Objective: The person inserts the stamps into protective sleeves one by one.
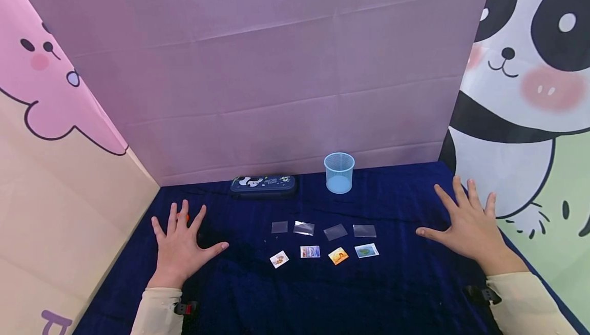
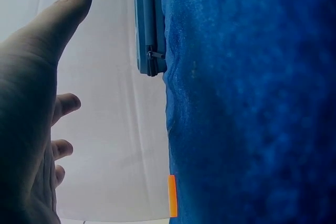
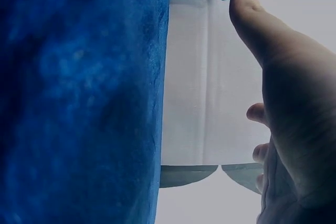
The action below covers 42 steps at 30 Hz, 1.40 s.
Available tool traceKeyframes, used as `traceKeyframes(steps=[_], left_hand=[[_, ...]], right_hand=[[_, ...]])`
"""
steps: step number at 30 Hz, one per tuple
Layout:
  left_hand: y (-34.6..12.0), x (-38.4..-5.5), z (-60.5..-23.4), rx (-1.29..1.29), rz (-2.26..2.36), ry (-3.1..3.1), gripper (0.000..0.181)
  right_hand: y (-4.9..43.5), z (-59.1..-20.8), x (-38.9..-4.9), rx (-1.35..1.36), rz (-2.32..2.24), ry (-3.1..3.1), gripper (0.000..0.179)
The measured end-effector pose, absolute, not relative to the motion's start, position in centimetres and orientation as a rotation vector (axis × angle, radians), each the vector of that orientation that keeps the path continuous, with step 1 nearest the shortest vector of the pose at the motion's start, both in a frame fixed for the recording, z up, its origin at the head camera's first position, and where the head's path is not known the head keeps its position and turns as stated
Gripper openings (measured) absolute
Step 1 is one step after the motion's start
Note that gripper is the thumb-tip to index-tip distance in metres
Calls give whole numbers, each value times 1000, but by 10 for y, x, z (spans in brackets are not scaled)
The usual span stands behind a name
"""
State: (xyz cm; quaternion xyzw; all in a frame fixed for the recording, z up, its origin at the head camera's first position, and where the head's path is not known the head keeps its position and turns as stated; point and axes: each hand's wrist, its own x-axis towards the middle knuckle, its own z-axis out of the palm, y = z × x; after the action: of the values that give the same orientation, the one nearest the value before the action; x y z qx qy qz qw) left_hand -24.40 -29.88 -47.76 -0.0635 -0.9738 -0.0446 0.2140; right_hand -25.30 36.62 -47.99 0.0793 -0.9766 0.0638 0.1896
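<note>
In the head view, my left hand (image 1: 178,250) is spread over the left side of the dark blue cloth, holding nothing. An orange-red object (image 1: 183,217) shows partly behind its fingers. My right hand (image 1: 472,227) is likewise spread, fingers apart and grasping nothing, at the right side. Between the hands lie two rows. The nearer has small picture cards: a pale one (image 1: 279,259), a purple-blue one (image 1: 310,251), an orange one (image 1: 338,256) and a green-blue one (image 1: 366,250). Behind them lie several clear plastic pieces, such as the leftmost (image 1: 279,227) and rightmost (image 1: 364,231).
A dark blue panda pencil case (image 1: 263,185) lies at the back, left of a light blue mesh basket (image 1: 339,173). The cloth-covered table (image 1: 295,304) meets a mauve backdrop (image 1: 276,68) behind. Printed panels flank it, with a panda (image 1: 502,171) on the right one.
</note>
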Motion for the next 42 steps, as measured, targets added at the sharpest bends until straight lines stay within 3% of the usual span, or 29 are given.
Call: traceKeyframes(steps=[42], left_hand=[[-289,-249,-469,-203,-181,-2730,113]], right_hand=[[349,-474,-256,271,319,-2727,124]])
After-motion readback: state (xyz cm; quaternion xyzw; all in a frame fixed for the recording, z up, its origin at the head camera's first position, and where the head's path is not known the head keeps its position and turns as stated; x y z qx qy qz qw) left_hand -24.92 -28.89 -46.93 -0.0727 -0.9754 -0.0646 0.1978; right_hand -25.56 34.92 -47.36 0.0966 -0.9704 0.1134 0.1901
